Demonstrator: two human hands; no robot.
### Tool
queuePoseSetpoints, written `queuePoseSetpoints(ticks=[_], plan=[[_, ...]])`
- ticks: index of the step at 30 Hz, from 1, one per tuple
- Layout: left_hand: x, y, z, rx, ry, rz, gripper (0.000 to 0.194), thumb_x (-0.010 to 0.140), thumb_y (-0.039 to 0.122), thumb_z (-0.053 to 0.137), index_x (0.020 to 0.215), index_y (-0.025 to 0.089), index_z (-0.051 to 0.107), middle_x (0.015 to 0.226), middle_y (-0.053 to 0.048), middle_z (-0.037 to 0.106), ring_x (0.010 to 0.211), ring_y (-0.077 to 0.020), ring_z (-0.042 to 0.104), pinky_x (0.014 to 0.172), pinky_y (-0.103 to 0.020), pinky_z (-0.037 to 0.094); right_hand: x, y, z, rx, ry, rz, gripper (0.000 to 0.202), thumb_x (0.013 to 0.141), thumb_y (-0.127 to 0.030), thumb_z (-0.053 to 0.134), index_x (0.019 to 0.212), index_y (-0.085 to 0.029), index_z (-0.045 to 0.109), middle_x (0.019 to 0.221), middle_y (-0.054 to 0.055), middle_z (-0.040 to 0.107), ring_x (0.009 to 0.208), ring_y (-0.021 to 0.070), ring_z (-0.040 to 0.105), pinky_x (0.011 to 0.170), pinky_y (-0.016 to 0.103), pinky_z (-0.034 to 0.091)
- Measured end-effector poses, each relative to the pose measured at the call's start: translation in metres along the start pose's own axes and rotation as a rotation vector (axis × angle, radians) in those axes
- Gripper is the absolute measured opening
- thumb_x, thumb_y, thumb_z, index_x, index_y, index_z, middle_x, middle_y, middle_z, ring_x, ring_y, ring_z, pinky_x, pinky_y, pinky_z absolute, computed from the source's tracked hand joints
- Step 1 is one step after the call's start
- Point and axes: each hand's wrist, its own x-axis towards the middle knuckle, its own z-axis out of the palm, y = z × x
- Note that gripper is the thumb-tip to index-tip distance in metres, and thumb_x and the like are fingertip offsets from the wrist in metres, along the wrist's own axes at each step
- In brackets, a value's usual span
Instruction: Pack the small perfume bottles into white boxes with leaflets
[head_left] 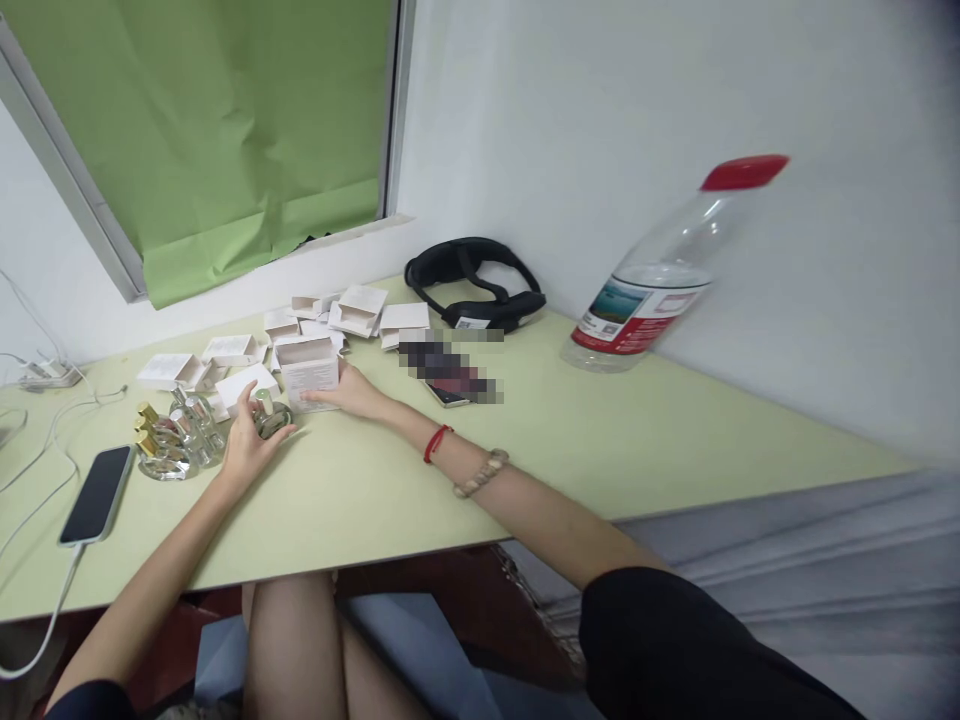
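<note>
My left hand is curled around a small clear glass perfume bottle with a pale cap, low over the table. Just right of it, my right hand grips a white cardboard box by its right side, thumb across the front. The box stands upright with its open top showing a hollow inside. To the left of my left hand, several perfume bottles stand in a group, some with gold caps, others with silvery ones.
Several white boxes lie loosely behind my hands. A black headset, a partly blurred phone-like object and a red-capped water bottle are to the right. A phone with a white cable lies at left.
</note>
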Motion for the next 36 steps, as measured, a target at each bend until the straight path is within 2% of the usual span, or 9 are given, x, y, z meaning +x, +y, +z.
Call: queuePoseSetpoints(ticks=[4, 7, 12, 16, 18, 24, 28, 32, 36], plan=[[-0.003, -0.003, -0.002, 0.022, -0.097, -0.028, 0.044, 0.076, 0.048, 0.070, 0.108, 0.021, 0.055, 0.081, 0.000, 0.064, 0.065, -0.0137, 0.059, 0.062, -0.025, 0.045, 0.000, 0.001, 0.004, 0.006, -0.035, -0.033, 0.068, 0.063, -0.033, 0.081, 0.123, -0.019, 0.051, 0.122, 0.010, 0.065, 0.111, 0.0243, 0.062, 0.101, 0.045, 0.047], [-0.005, 0.003, -0.008, -0.014, -0.098, 0.051, 0.044, 0.078, 0.056, 0.066, 0.104, 0.021, 0.056, 0.085, -0.003, 0.068, 0.069, -0.0160, 0.063, 0.065, -0.027, 0.048, 0.000, 0.001, 0.007, 0.020, -0.059, -0.056, 0.067, 0.065, -0.036, 0.080, 0.123, -0.020, 0.051, 0.123, 0.010, 0.064, 0.110, 0.0237, 0.062, 0.100, 0.044, 0.047], [0.003, 0.029, -0.010, -0.075, 0.152, 0.160, 0.049, 0.076, 0.061, 0.067, 0.103, 0.021, 0.058, 0.091, -0.006, 0.068, 0.078, -0.0186, 0.066, 0.071, -0.031, 0.052, 0.001, -0.001, 0.014, 0.081, -0.094, -0.094, 0.066, 0.064, -0.038, 0.079, 0.121, -0.018, 0.053, 0.123, 0.012, 0.064, 0.113, 0.0250, 0.060, 0.101, 0.044, 0.045], [0.024, 0.050, -0.009, -0.124, 0.363, 0.204, 0.043, 0.076, 0.054, 0.070, 0.101, 0.021, 0.058, 0.094, -0.005, 0.067, 0.085, -0.0192, 0.065, 0.078, -0.032, 0.051, 0.002, -0.004, 0.018, 0.151, -0.149, -0.062, 0.072, 0.058, -0.039, 0.082, 0.121, -0.017, 0.055, 0.119, 0.011, 0.067, 0.109, 0.0261, 0.063, 0.097, 0.043, 0.048], [0.039, 0.057, -0.009, -0.129, 0.422, 0.232, 0.043, 0.075, 0.053, 0.072, 0.100, 0.021, 0.059, 0.095, -0.005, 0.066, 0.088, -0.0196, 0.064, 0.080, -0.033, 0.050, 0.000, -0.008, 0.019, 0.155, -0.178, -0.018, 0.070, 0.056, -0.038, 0.084, 0.117, -0.017, 0.058, 0.112, 0.010, 0.070, 0.103, 0.0267, 0.065, 0.092, 0.043, 0.051], [0.068, 0.064, -0.013, 0.000, 0.355, 0.251, 0.039, 0.074, 0.050, 0.074, 0.098, 0.022, 0.064, 0.094, -0.005, 0.065, 0.091, -0.0214, 0.059, 0.085, -0.036, 0.045, -0.007, -0.020, 0.019, 0.123, -0.217, 0.053, 0.059, 0.056, -0.027, 0.084, 0.110, -0.017, 0.062, 0.107, 0.009, 0.072, 0.096, 0.0252, 0.067, 0.088, 0.042, 0.053], [0.064, 0.057, -0.009, 0.102, 0.297, 0.223, 0.035, 0.073, 0.049, 0.075, 0.094, 0.022, 0.066, 0.089, -0.004, 0.064, 0.091, -0.0223, 0.058, 0.084, -0.036, 0.043, -0.007, -0.019, 0.020, 0.172, -0.243, 0.046, 0.059, 0.057, -0.024, 0.083, 0.111, -0.016, 0.061, 0.108, 0.008, 0.071, 0.095, 0.0235, 0.067, 0.086, 0.040, 0.054], [0.057, 0.047, -0.003, 0.156, 0.323, 0.199, 0.034, 0.075, 0.051, 0.072, 0.091, 0.022, 0.066, 0.087, -0.005, 0.064, 0.092, -0.0236, 0.056, 0.084, -0.037, 0.040, -0.005, -0.017, 0.021, 0.183, -0.259, 0.018, 0.061, 0.056, -0.023, 0.083, 0.113, -0.018, 0.061, 0.109, 0.006, 0.071, 0.096, 0.0228, 0.066, 0.085, 0.038, 0.054], [0.056, 0.042, 0.000, 0.194, 0.255, 0.262, 0.026, 0.086, 0.044, 0.062, 0.071, 0.022, 0.060, 0.076, -0.003, 0.062, 0.099, -0.0248, 0.055, 0.090, -0.039, 0.036, -0.005, -0.017, 0.022, 0.157, -0.229, 0.001, 0.061, 0.056, -0.023, 0.083, 0.112, -0.019, 0.060, 0.106, 0.005, 0.070, 0.092, 0.0213, 0.065, 0.084, 0.036, 0.053]])
